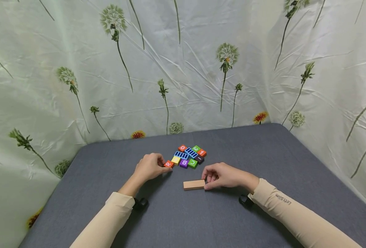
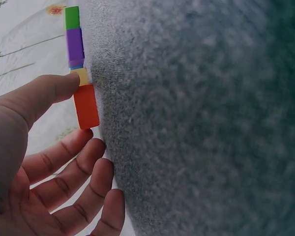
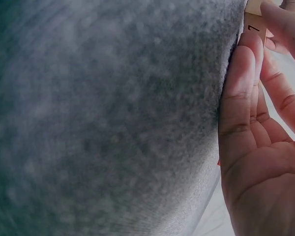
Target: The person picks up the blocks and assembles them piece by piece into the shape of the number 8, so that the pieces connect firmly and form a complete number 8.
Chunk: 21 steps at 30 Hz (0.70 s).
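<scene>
My left hand (image 1: 149,166) is at the left end of a cluster of small coloured tiles, its thumb and index finger at an orange tile (image 1: 168,164) marked R. In the left wrist view, the thumb overlaps the yellow tile (image 2: 83,76) beside the orange tile (image 2: 87,107), and the index fingertip meets the orange tile's other end. My right hand (image 1: 223,175) pinches the right end of a plain wooden block (image 1: 193,185) lying on the table. A small dark mark shows on the wooden block (image 3: 256,22) in the right wrist view.
Beyond the left hand lie a purple tile (image 1: 184,163), a green tile (image 1: 192,163), a dark tile (image 1: 199,158), blue striped tiles (image 1: 181,155) and several others. They rest on a grey cloth-covered table (image 1: 183,220). A flower-patterned curtain (image 1: 195,82) hangs behind it.
</scene>
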### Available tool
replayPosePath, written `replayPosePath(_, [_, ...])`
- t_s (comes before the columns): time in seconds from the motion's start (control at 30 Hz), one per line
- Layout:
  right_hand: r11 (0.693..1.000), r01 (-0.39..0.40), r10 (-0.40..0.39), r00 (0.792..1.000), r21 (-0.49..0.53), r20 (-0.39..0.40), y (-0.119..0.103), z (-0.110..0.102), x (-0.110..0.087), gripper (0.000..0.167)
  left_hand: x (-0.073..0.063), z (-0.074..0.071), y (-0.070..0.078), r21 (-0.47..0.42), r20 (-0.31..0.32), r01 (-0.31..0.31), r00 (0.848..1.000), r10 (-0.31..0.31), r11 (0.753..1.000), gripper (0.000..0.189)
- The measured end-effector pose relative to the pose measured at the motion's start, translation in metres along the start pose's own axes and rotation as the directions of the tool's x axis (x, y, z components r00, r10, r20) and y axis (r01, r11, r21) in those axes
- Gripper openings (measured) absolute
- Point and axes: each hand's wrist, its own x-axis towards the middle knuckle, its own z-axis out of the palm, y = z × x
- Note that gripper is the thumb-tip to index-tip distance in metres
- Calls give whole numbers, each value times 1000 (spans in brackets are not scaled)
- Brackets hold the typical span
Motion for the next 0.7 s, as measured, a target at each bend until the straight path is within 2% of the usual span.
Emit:
replayPosePath(0.27, [1000, 18, -18, 1000, -25, -7, -1, 0, 0, 22, 2, 1, 0, -19, -5, -1, 1000, 1, 1000, 28])
replayPosePath(0.5, [1000, 17, -17, 1000, -27, 0, 0, 0, 0, 21, -5, 1, -2, -42, -6, -14, 1000, 13, 999, 22])
replayPosePath(0.7, [1000, 9, -9, 1000, -17, 5, 0, 0, 1, 20, -16, 0, 2, -69, 15, -86, 996, 87, 994, 18])
